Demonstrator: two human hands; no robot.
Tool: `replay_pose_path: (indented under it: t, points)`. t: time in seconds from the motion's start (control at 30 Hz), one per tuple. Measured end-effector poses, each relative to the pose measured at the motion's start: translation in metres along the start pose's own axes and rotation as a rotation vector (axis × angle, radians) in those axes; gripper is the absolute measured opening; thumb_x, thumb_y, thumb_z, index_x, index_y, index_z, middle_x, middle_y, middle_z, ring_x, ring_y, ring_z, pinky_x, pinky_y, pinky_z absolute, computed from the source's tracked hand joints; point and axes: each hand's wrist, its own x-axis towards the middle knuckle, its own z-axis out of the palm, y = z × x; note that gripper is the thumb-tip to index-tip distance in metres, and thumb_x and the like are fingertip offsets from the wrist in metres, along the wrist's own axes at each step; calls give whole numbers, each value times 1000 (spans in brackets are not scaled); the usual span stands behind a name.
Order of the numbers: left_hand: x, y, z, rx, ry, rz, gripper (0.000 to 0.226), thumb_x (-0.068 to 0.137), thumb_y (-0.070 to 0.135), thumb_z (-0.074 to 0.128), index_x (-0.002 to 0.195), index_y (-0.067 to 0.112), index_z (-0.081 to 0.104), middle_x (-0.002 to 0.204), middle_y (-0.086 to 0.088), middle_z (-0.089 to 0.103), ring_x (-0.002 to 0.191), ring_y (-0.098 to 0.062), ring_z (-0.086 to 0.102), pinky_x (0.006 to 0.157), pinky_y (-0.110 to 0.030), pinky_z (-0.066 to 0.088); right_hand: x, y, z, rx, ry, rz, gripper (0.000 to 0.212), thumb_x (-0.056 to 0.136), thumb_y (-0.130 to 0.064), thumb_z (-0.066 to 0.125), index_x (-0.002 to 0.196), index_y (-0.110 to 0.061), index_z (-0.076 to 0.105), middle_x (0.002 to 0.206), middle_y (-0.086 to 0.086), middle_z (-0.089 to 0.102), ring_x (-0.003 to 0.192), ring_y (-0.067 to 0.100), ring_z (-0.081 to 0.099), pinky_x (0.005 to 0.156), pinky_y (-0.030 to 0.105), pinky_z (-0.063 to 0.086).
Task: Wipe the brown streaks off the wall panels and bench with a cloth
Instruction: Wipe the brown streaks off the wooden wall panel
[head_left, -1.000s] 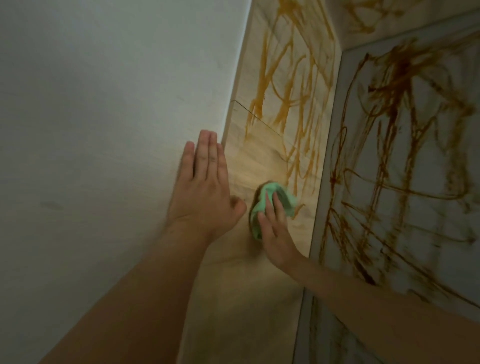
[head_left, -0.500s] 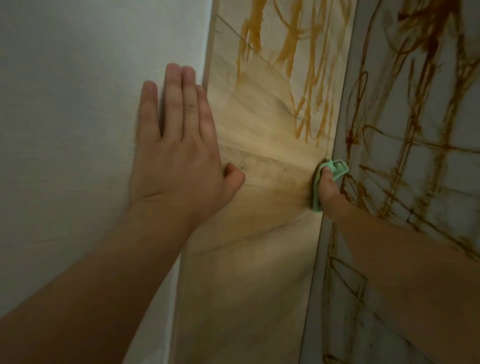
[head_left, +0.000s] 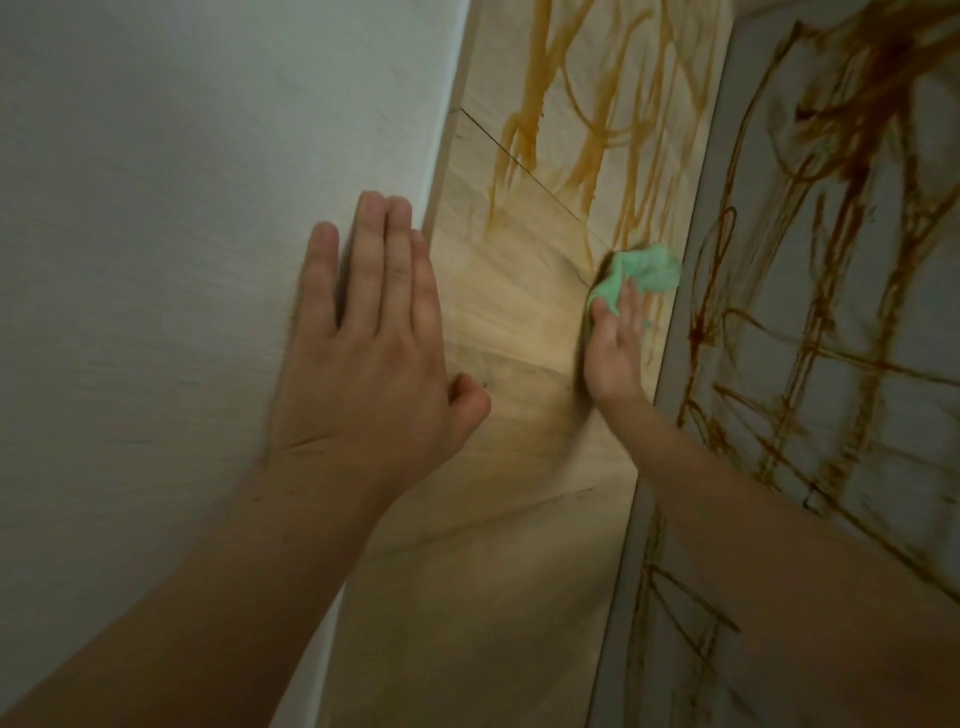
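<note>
A light wooden panel (head_left: 519, 322) runs up the middle, with orange-brown streaks (head_left: 582, 124) over its upper part; the part around my hands looks wiped and smeary. My right hand (head_left: 615, 353) presses a crumpled green cloth (head_left: 641, 270) flat against this panel, near its right edge. My left hand (head_left: 374, 343) lies flat with fingers together on the white wall, its thumb over the wood panel's left edge. To the right, a grey-white panel (head_left: 852, 291) carries dark brown streaks (head_left: 810, 130).
The plain white wall (head_left: 182, 234) fills the left side. A pale frame strip (head_left: 691, 291) separates the wooden panel from the grey-white one. My right forearm (head_left: 779, 545) crosses in front of the streaked grey panel's lower part.
My right hand has moved the cloth from the panel's right edge up and left onto the wood. My left hand stays flat on the wall. The view has shifted.
</note>
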Motion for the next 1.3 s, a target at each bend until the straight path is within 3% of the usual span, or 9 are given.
replay_pose_path:
  t: [0.2,0.37,0.5,0.6,0.8,0.97,1.07,1.2,1.3]
  points:
    - [0,-2,4,-23,21,7,105,94,69,13,156,-14,-8,164,-35,-15,155,-45,-17,124,-62,-1,75,78,-25,15,48,510,68,107,-57,23,166,-25,13,172,6,15,157,34,16,128,52,12]
    - [1,0,6,-38,19,11,104,94,68,13,156,-13,-7,165,-34,-15,155,-44,-16,124,-62,-2,94,109,-29,61,95,732,74,104,-63,23,166,-25,14,171,12,19,154,37,23,126,52,17]
    - [1,-2,5,-69,33,6,103,96,65,19,156,-15,-6,165,-34,-15,155,-45,-15,124,-63,-2,74,49,-17,42,152,543,64,106,-55,26,165,-29,22,171,6,22,154,36,23,126,51,15]
    - [1,-2,4,-86,38,13,100,96,61,23,156,-15,0,165,-35,-11,155,-46,-13,124,-63,-2,51,-11,-3,109,130,361,82,93,-67,29,163,-25,27,169,4,26,156,28,20,128,49,12]
    - [2,-3,2,-93,71,7,97,96,55,26,155,-17,0,164,-37,-6,156,-47,-8,125,-63,-1,-29,-135,15,39,-129,-167,57,106,-46,27,161,-49,13,173,-12,1,158,9,-4,120,33,0]
    - [3,-6,5,-156,101,9,95,92,48,43,155,-17,14,165,-37,7,157,-46,4,126,-61,4,-53,-160,10,-102,-336,-518,55,107,-39,38,155,-55,16,172,-14,1,159,9,-5,129,38,5]
    - [2,-7,4,-149,85,13,95,93,49,38,155,-17,10,165,-37,2,157,-46,-1,127,-61,-1,-31,-150,3,-172,-305,-465,53,110,-41,37,158,-50,16,172,-13,3,159,10,-2,129,39,9]
    - [1,-6,6,-144,66,-7,94,93,48,36,155,-17,8,165,-37,-1,157,-46,-3,127,-61,-1,-2,-147,-8,-175,-203,-13,60,111,-50,30,165,-32,11,173,-8,3,158,11,3,123,27,6]
    - [1,-5,5,-147,93,-4,93,93,47,37,155,-17,11,165,-37,1,157,-46,0,127,-60,-2,-34,-152,-14,-182,-335,-141,55,111,-48,33,160,-48,9,172,-12,-5,155,2,0,120,22,11]
